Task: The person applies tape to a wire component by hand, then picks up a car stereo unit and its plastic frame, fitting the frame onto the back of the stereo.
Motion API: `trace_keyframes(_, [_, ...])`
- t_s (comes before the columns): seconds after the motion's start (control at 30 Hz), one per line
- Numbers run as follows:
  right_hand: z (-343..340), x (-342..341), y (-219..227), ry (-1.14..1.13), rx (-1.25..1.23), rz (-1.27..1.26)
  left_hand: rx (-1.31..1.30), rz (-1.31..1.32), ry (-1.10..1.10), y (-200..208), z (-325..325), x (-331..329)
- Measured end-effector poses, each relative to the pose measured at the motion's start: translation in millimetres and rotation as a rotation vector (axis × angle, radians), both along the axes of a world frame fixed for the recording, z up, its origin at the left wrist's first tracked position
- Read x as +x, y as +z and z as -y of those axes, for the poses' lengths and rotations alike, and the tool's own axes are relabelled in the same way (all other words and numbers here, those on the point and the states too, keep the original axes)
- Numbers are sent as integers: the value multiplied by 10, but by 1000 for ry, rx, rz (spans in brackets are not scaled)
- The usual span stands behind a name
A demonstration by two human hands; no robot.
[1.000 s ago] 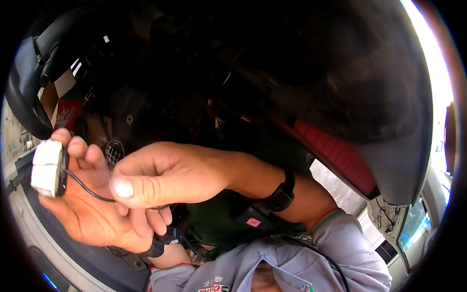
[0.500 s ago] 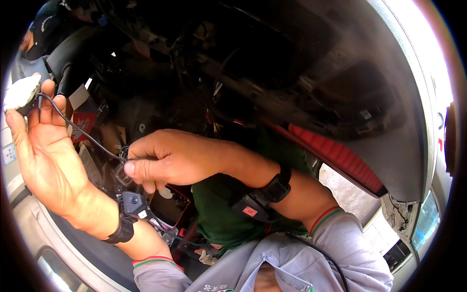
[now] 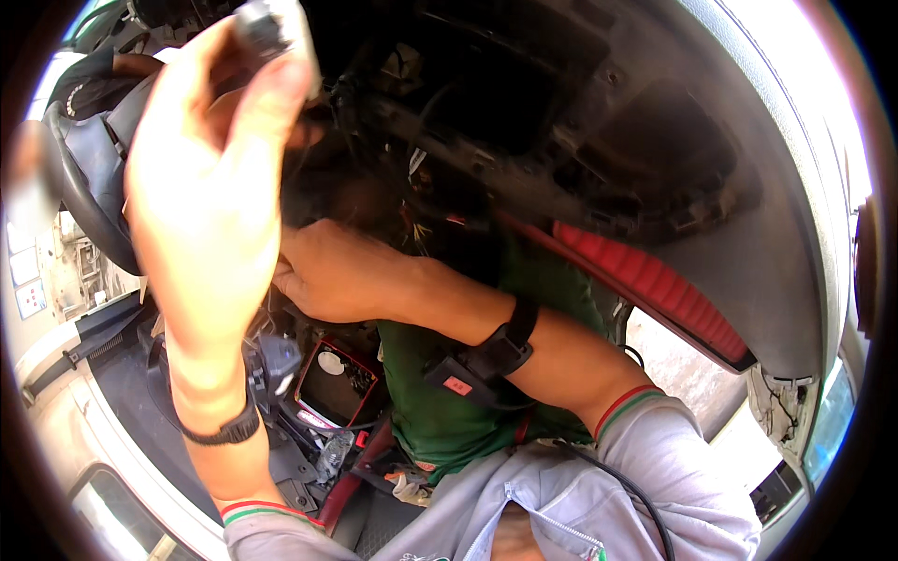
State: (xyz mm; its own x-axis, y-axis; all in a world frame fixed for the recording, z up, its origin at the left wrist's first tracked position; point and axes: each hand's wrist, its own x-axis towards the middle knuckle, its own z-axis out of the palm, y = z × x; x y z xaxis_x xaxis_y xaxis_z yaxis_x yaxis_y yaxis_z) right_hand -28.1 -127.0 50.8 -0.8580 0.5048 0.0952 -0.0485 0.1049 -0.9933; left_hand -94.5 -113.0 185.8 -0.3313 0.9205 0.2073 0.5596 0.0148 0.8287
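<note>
Left hand [image 3: 210, 187] raised at 11 o'clock, grip closed on a small grey connector [image 3: 267, 23], blurred, at the fingertips. Right hand [image 3: 332, 271] at centre, fingers hidden behind the left; grip cannot be told. Red-rimmed box [image 3: 335, 381] lies at 7 o'clock, contents unclear. Steering wheel [image 3: 89, 201] beyond at 9 o'clock.

Vehicle floor [image 3: 140, 411]: red-rimmed black box [image 3: 335, 381], crumpled clear plastic [image 3: 333, 455], dark loose parts.
</note>
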Motion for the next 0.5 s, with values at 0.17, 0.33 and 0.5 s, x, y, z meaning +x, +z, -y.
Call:
trace_keyframes(0.17, [-236, 71, 205, -65, -324, 91, -299, -18, -126, -232, -397, -149])
trace_keyframes(0.33, [-355, 71, 204, -53, -501, 100, -288, -386, -190, -416, -707, -177])
trace_keyframes(0.5, [-378, 41, 193, -127, -407, 225, -117, -601, -330, -579, -902, -86])
